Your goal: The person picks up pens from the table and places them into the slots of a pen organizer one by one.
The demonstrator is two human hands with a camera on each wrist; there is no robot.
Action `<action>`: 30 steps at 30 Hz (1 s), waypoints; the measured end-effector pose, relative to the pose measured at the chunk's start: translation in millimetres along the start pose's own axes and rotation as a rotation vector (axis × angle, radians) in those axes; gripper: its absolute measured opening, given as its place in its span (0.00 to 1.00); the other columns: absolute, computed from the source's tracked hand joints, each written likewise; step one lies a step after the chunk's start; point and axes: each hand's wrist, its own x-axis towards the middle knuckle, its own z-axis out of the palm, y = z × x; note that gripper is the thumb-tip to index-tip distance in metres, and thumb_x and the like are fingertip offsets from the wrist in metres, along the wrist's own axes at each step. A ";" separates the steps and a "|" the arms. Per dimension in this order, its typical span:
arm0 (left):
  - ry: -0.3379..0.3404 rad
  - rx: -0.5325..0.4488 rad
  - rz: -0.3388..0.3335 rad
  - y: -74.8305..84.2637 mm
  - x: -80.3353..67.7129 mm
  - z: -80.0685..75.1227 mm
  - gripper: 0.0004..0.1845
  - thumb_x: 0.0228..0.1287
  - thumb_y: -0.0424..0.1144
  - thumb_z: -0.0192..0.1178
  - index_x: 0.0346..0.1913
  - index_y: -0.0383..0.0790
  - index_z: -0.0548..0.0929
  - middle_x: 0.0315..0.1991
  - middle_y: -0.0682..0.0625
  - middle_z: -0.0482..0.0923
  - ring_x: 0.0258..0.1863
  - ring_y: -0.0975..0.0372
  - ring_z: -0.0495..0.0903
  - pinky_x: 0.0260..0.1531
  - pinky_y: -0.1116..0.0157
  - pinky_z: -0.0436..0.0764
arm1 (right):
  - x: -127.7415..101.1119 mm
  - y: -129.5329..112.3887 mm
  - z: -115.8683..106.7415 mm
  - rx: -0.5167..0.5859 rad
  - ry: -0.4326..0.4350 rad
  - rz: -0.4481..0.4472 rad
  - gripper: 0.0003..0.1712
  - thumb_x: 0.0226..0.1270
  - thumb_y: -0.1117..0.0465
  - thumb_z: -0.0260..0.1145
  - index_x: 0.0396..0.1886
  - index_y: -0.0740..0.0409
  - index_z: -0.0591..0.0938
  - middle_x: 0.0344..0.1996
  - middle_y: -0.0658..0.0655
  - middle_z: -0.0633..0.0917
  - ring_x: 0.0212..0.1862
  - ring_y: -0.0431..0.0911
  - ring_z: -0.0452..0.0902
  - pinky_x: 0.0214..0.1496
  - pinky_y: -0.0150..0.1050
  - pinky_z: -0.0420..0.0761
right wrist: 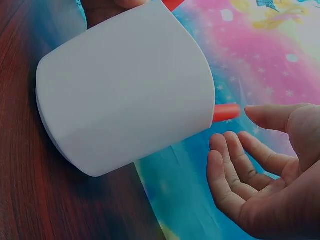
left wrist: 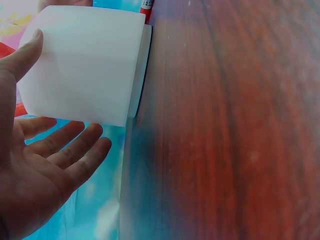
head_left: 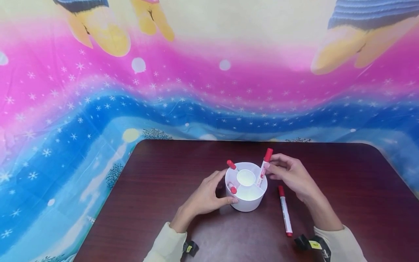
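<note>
A white round pen holder (head_left: 247, 204) with inner compartments stands on the dark wooden table (head_left: 157, 196). Three red-capped markers stand in it: one at the back left (head_left: 231, 165), one low at the left (head_left: 232, 188), one leaning at the right (head_left: 264, 168). My left hand (head_left: 218, 189) is open, its thumb against the holder's front wall (left wrist: 85, 65) and its fingers (left wrist: 75, 150) spread beside it. My right hand (head_left: 274, 169) is open just right of the leaning marker; its fingertips are at the barrel, and its fingers (right wrist: 235, 170) are relaxed near the red cap (right wrist: 226, 112).
A fourth red marker (head_left: 285, 211) lies on the table right of the holder, under my right forearm's side. A bright pink and blue snowflake cloth (head_left: 65, 120) hangs behind and beside the table. The table's far edge runs just behind the holder.
</note>
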 end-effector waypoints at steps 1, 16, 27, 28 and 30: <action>-0.001 -0.002 0.000 0.0 -0.2 0.0 0.54 0.59 0.65 0.76 0.85 0.59 0.62 0.72 0.54 0.75 0.71 0.59 0.75 0.71 0.49 0.81 | -0.4 -0.2 -0.5 -0.001 0.000 -0.002 0.27 0.78 0.57 0.70 0.68 0.67 0.78 0.49 0.56 0.89 0.46 0.39 0.89 0.51 0.35 0.91; 0.000 -0.001 -0.004 1.7 -1.6 0.0 0.55 0.58 0.66 0.75 0.85 0.58 0.62 0.73 0.54 0.75 0.72 0.59 0.75 0.71 0.49 0.81 | -4.1 -4.2 -6.9 0.018 0.009 -0.035 0.27 0.80 0.60 0.68 0.70 0.69 0.76 0.47 0.44 0.89 0.45 0.38 0.89 0.51 0.36 0.91; 0.030 -0.001 0.045 -0.6 -1.4 -12.2 0.56 0.58 0.59 0.79 0.84 0.46 0.63 0.66 0.52 0.80 0.63 0.60 0.82 0.67 0.54 0.84 | -9.2 -4.4 -24.7 -0.024 0.021 -0.047 0.27 0.81 0.56 0.67 0.70 0.67 0.76 0.44 0.38 0.89 0.46 0.37 0.90 0.51 0.33 0.90; 0.026 0.011 0.038 -0.1 -1.8 -12.2 0.56 0.58 0.61 0.79 0.85 0.47 0.63 0.67 0.52 0.80 0.64 0.60 0.81 0.67 0.53 0.83 | -10.4 -2.9 -26.8 -0.027 0.021 -0.045 0.27 0.81 0.57 0.67 0.70 0.67 0.76 0.44 0.38 0.89 0.46 0.37 0.90 0.51 0.33 0.90; 0.013 0.027 0.030 0.5 -2.1 -10.8 0.55 0.59 0.63 0.78 0.85 0.51 0.63 0.68 0.53 0.79 0.67 0.59 0.79 0.68 0.51 0.82 | -13.4 0.5 -30.4 -0.034 0.020 -0.037 0.27 0.81 0.57 0.67 0.70 0.68 0.76 0.44 0.37 0.89 0.46 0.36 0.89 0.51 0.32 0.90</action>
